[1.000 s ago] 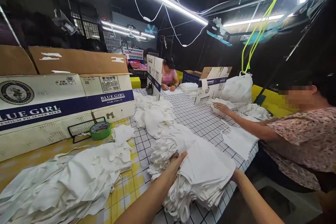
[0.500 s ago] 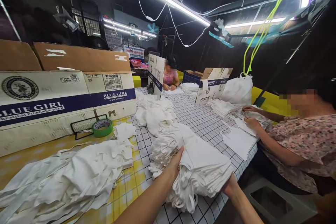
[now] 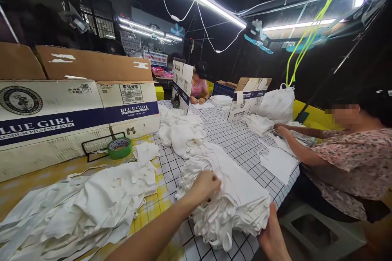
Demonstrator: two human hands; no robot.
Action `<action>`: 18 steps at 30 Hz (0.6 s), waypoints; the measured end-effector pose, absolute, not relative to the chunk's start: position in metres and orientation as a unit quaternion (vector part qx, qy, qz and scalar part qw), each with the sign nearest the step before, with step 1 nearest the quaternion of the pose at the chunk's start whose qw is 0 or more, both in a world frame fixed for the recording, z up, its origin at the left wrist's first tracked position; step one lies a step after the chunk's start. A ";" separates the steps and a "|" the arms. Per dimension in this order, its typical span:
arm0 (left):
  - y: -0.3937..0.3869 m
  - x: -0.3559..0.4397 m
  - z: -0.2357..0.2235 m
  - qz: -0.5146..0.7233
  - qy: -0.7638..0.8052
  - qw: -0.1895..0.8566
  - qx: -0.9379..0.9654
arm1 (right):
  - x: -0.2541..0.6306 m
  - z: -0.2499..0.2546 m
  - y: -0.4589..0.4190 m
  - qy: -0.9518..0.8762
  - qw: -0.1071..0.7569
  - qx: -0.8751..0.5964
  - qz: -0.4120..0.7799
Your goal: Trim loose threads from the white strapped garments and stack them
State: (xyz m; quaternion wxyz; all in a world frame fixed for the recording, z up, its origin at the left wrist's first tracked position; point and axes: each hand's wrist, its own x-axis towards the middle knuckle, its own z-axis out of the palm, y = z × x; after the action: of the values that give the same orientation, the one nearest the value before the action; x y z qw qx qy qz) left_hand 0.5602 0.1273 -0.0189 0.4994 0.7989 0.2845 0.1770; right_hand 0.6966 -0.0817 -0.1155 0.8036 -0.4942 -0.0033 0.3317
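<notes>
A thick stack of flat white cloth pieces point(image 3: 241, 183) with loops of narrow white strap lies in front of me, near the table's edge. My left hand point(image 3: 206, 186) is over the stack's strap side, its fingers curled closed; whatever they may pinch is hidden. At the stack's right corner, my right hand point(image 3: 272, 230) stands with its fingers stretched up along the cloth edges, palm partly showing, not wrapped round anything. Behind the stack, a loose heap of white cloth point(image 3: 182, 130) sits on the grid-patterned tablecloth point(image 3: 226, 140).
At left, crumpled white cloth point(image 3: 92, 208) covers a yellow checked cloth, below a beer carton point(image 3: 76, 110) and green tape roll point(image 3: 119, 148). A co-worker point(image 3: 352, 163) handles white pieces at right; another person point(image 3: 199, 87) sits at the far end. A carton point(image 3: 248, 100) stands between.
My left hand has come off its flat hold on the stack and curled closed above it. My right hand has loosened from the corner, turning its fingers upward. The co-worker's hands shifted left.
</notes>
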 end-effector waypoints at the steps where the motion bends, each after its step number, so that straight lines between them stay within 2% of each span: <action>1: 0.136 0.570 -0.005 0.196 0.274 0.440 0.833 | 0.694 -0.114 -0.077 0.004 0.806 -0.498 0.320; 5: 0.168 0.618 0.024 0.237 0.227 0.350 0.877 | 0.693 -0.108 -0.063 0.016 0.800 -0.493 0.340; 8: 0.177 0.631 0.002 0.202 0.212 0.322 0.900 | 0.696 -0.102 -0.057 -0.003 0.796 -0.483 0.365; 13: 0.172 0.608 -0.055 0.185 0.249 0.261 0.914 | 0.702 -0.091 -0.043 -0.030 0.782 -0.470 0.409; 18: 0.176 0.600 -0.061 0.165 0.260 0.206 0.929 | 0.702 -0.095 -0.039 -0.036 0.795 -0.465 0.388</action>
State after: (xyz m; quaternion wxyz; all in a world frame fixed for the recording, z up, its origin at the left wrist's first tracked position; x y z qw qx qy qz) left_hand 0.6002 0.1758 -0.0612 0.2056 0.9290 0.2601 0.1646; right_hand 0.7020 -0.0395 -0.0954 0.7949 -0.4649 -0.0362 0.3881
